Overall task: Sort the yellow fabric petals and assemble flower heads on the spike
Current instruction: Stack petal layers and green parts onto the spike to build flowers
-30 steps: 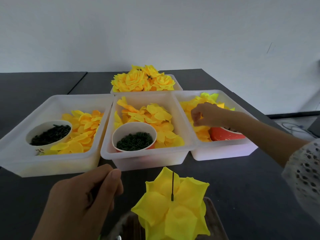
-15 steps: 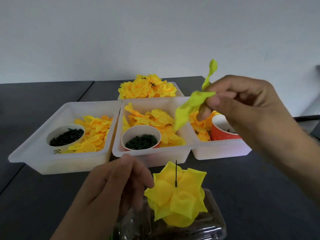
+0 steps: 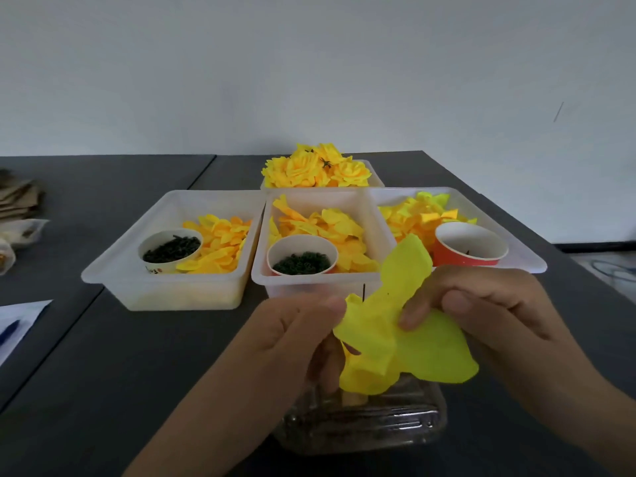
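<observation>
A yellow-green fabric petal piece (image 3: 406, 311) is spread between both hands just above the thin black spike (image 3: 363, 291), whose tip shows at the piece's upper left edge. My left hand (image 3: 292, 339) pinches its left edge with thumb and fingers. My right hand (image 3: 488, 315) pinches its right side. Under it, a part-built yellow flower head (image 3: 361, 376) sits on the spike over a clear plastic base (image 3: 361, 425). Three white bins hold loose petals: left bin (image 3: 165, 270), middle bin (image 3: 344, 280), right bin (image 3: 516, 249).
A back bin (image 3: 320, 170) holds several finished yellow flowers. White cups (image 3: 170, 247) (image 3: 302, 258) of dark green bits stand in the left and middle bins; a red cup (image 3: 469, 247) stands in the right bin. Papers (image 3: 17, 321) lie at the table's left edge.
My right hand came down from in front of the bins with the yellow-green piece to just over the spike. My left hand rose from beside the flower and took the piece's left edge.
</observation>
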`<state>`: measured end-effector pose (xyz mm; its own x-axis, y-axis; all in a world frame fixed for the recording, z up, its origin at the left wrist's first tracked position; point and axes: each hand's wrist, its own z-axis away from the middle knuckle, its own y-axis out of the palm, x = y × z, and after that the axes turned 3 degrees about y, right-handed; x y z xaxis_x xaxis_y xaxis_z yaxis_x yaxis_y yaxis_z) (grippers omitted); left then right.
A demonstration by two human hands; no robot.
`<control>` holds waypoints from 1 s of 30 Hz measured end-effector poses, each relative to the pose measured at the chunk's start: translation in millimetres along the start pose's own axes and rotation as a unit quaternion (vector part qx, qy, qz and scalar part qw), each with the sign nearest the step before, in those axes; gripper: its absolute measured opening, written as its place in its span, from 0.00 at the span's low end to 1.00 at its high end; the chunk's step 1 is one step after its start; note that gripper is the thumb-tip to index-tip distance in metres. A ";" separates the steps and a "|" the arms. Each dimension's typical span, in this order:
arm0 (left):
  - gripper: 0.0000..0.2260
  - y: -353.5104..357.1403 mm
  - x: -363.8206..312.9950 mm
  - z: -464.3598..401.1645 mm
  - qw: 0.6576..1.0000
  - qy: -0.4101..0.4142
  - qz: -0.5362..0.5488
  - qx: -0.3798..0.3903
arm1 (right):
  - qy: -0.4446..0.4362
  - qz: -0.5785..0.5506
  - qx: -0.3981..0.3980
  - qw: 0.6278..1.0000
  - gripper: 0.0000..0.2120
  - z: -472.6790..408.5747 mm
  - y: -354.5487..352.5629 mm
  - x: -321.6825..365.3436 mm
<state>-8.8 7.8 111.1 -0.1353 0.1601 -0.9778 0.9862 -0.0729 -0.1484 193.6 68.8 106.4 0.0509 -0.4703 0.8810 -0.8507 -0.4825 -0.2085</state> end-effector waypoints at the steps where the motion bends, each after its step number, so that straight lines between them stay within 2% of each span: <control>1: 0.24 -2.1 2.4 0.4 1.000 0.003 -0.011 0.012 | -0.007 0.014 -0.005 1.000 0.15 0.8 0.9 0.4; 3: 0.19 -3.8 4.6 0.3 0.999 0.014 -0.035 0.019 | -0.022 0.037 -0.011 0.999 0.15 1.8 2.7 1.9; 6: 0.10 -4.3 2.0 2.7 0.998 0.044 -0.011 0.043 | -0.038 0.058 -0.016 0.997 0.12 2.6 4.2 5.5; 9: 0.07 -4.0 1.5 5.7 0.997 0.066 -0.041 0.007 | -0.021 0.046 -0.020 0.999 0.07 3.1 6.3 8.1; 11: 0.08 -5.2 2.1 6.4 0.993 0.080 -0.082 -0.040 | 0.009 -0.016 -0.029 0.999 0.07 2.3 8.1 9.6; 12: 0.10 -5.9 3.1 6.5 0.989 0.085 -0.099 -0.063 | 0.048 -0.062 -0.023 0.997 0.11 1.3 8.5 9.9; 14: 0.14 -6.3 5.2 7.4 0.981 0.102 -0.133 -0.100 | 0.165 -0.114 0.037 0.979 0.21 -0.7 8.9 9.9; 15: 0.14 -6.3 5.8 7.9 0.975 0.111 -0.153 -0.112 | 0.209 -0.109 0.075 0.969 0.23 -0.7 9.8 9.2; 16: 0.13 -6.4 6.2 8.2 0.971 0.117 -0.168 -0.124 | 0.229 -0.105 0.100 0.963 0.19 -0.1 12.0 8.4; 19: 0.12 -7.1 7.1 9.7 0.965 0.117 -0.191 -0.137 | 0.227 -0.162 0.082 0.957 0.11 1.4 17.0 6.7; 25: 0.17 -8.2 8.8 11.2 0.970 0.104 -0.161 -0.149 | 0.227 -0.271 0.061 0.933 0.21 4.8 18.6 8.0; 28: 0.13 -6.5 8.5 11.7 0.968 0.113 -0.171 -0.144 | 0.248 -0.270 0.051 0.929 0.26 5.0 20.9 6.7; 30: 0.11 -4.8 8.2 12.2 0.966 0.116 -0.179 -0.148 | 0.261 -0.249 0.041 0.932 0.26 3.8 23.2 6.9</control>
<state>-15.8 -2.5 101.9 -0.4808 0.3425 -0.8072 0.8692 0.3073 -0.3874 176.2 51.5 106.0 0.1479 0.2402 0.9594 -0.7456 -0.6103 0.2677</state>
